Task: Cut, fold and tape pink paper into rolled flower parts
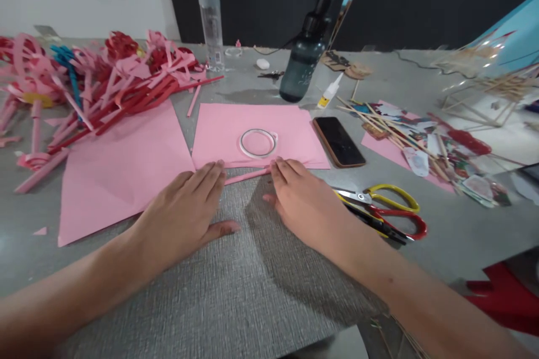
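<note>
A thin pink paper roll (247,176) lies across the grey table, its middle showing between my hands. Flat on its left part rests my left hand (189,199), fingers stretched out and thumb apart. My right hand (297,190) presses on the other end with extended fingers. Just beyond them is a pink paper sheet (214,134), with a ring of white tape (241,145) on top. Another pink sheet (122,174) reaches partly under or beside my left hand; which one I cannot tell.
Scissors (396,196) with yellow and red handles lie right of my right hand, near a phone (340,143). A dark bottle (301,67), clear bottle (211,33) and glue bottle (330,92) stand behind. Pink and red paper pieces (126,78) pile up left; sticks (396,134) lie right.
</note>
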Demonstrator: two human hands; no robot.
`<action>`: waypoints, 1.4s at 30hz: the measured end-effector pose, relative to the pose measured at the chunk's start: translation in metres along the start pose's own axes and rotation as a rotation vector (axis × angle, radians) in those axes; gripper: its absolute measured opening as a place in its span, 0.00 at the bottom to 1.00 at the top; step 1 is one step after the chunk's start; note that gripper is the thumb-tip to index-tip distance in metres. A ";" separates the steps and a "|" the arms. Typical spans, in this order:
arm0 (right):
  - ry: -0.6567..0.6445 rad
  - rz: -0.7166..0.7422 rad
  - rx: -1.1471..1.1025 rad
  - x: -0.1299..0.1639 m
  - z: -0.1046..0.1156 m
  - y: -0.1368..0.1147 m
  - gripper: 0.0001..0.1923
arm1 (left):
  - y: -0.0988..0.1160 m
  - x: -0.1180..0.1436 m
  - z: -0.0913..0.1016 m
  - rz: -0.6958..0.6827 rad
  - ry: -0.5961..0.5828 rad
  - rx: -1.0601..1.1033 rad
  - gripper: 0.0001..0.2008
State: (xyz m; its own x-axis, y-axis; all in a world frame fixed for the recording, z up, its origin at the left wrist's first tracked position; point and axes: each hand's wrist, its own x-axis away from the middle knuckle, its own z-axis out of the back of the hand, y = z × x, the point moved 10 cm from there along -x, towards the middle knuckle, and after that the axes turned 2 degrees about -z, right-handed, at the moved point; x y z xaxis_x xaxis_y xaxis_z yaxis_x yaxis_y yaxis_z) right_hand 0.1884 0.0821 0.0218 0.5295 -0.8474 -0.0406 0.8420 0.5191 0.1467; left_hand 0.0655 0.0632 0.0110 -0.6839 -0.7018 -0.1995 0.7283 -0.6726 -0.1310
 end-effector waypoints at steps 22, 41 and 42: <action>0.118 -0.118 -0.050 -0.011 0.006 -0.002 0.41 | -0.001 -0.026 0.018 0.047 0.024 0.086 0.09; 0.329 -0.049 -0.543 -0.010 0.007 0.052 0.27 | -0.028 -0.031 -0.013 0.215 0.078 0.190 0.14; 0.343 -0.048 -0.556 -0.010 0.009 0.053 0.27 | -0.028 -0.030 -0.014 0.210 0.078 0.190 0.15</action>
State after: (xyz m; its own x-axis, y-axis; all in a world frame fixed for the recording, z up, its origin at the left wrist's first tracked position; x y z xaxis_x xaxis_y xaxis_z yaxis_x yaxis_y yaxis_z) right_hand 0.2267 0.1175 0.0388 0.4155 -0.8350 -0.3608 0.7444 0.5400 -0.3927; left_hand 0.0663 0.1067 0.0075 -0.5087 -0.8148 -0.2780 0.8273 -0.5520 0.1039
